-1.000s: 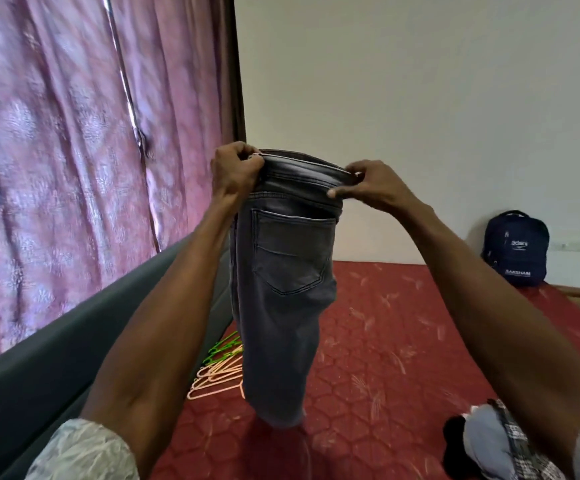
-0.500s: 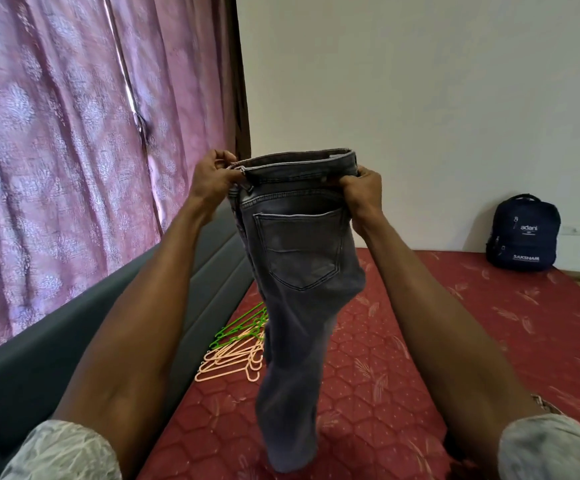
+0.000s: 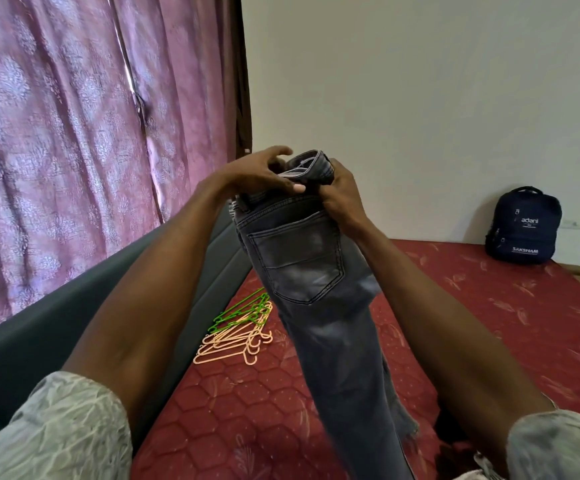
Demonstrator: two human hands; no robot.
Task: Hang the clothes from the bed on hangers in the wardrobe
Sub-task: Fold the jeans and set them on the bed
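At frame centre, your left hand (image 3: 257, 174) and right hand (image 3: 338, 194) pinch the grey jeans' (image 3: 316, 289) waistband together above the bed (image 3: 489, 323); hangers (image 3: 236, 334) lie lower left.

jeans (image 3: 316, 289): grey denim, matt, faded in paler patches, dark stitched seams round the pocket, frayed threads at a leg edge
bed (image 3: 489, 323): red quilted cloth, hexagon stitching, pale leaf print, slight sheen
hangers (image 3: 236, 336): thin smooth plastic, green ones and peach ones, faintly glossy
headboard (image 3: 56, 323): dark grey-green padded covering, matt and smooth
curtain (image 3: 73, 116): pink-purple woven cloth, pale flower pattern, coarse weave, light glowing through
backpack (image 3: 523, 230): navy synthetic fabric, matt, white printed lettering
wall (image 3: 420, 81): painted, off-white, matt, smooth
sleeves (image 3: 66, 431): pale crinkled cloth, matt
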